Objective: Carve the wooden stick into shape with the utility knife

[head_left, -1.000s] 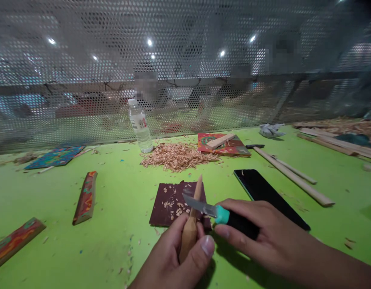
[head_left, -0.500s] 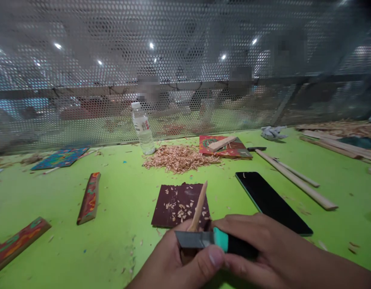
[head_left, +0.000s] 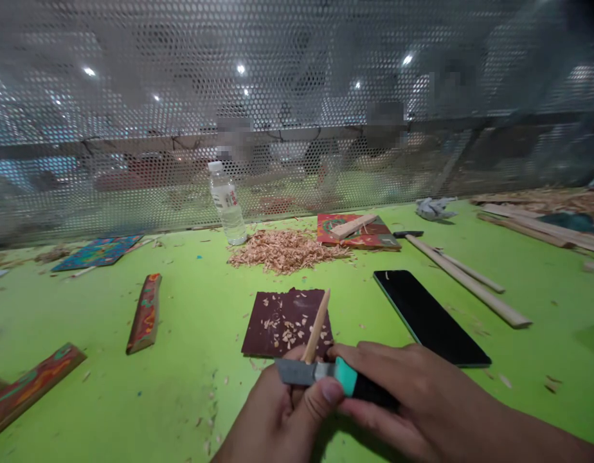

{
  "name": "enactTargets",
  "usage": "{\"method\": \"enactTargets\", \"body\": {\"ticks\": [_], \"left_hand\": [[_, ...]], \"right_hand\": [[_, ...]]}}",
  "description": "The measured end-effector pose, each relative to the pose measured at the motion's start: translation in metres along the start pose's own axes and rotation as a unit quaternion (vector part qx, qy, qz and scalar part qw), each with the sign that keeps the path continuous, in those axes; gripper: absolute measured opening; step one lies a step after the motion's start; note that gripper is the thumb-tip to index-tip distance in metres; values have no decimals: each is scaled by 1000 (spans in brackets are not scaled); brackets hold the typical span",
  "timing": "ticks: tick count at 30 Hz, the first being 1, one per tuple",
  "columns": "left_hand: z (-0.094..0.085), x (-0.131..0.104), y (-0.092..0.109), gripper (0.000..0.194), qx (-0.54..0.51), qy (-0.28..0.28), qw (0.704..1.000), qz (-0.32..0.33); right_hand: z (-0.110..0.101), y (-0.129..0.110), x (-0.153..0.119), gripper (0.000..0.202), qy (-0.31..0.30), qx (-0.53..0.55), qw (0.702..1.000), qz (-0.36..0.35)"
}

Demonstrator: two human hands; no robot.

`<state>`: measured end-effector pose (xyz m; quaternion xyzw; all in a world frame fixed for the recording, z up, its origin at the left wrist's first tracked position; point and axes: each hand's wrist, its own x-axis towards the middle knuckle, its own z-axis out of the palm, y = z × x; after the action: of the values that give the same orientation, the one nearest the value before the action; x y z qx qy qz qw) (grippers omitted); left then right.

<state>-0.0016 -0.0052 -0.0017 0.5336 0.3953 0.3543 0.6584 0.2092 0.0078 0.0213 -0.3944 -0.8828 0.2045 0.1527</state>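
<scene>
One stick point(head_left: 317, 326) is being gripped in left hand point(head_left: 278, 408); right hand point(head_left: 410, 379) is holding knife point(head_left: 344, 375) across it; seemingly whittling, next stroke needing steadiness.

A knife point(head_left: 346, 375) across a pointed stick point(head_left: 319, 326)
The right hand point(head_left: 413, 386) grips the knife; the left hand point(head_left: 280, 415) holds the stick. Beyond, wood chips point(head_left: 288, 336) dot a dark sheet point(head_left: 259, 345) on the green surface point(head_left: 195, 321).

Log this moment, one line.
left hand: holds wooden stick | right hand: holds knife, blade overlapping stick in view | ahead: brown sheet, shavings
</scene>
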Motion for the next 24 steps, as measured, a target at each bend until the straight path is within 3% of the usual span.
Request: {"method": "enactTargets", "body": {"ticks": [9, 24], "left_hand": [[-2, -2, -5, 63, 49, 20, 998, -28], [3, 0, 5, 67, 70, 40, 996, -38]], "right_hand": [[3, 2, -3, 19, 59, -56, 995, -50], [10, 4, -6, 42, 112, -118, 984, -70]]}}
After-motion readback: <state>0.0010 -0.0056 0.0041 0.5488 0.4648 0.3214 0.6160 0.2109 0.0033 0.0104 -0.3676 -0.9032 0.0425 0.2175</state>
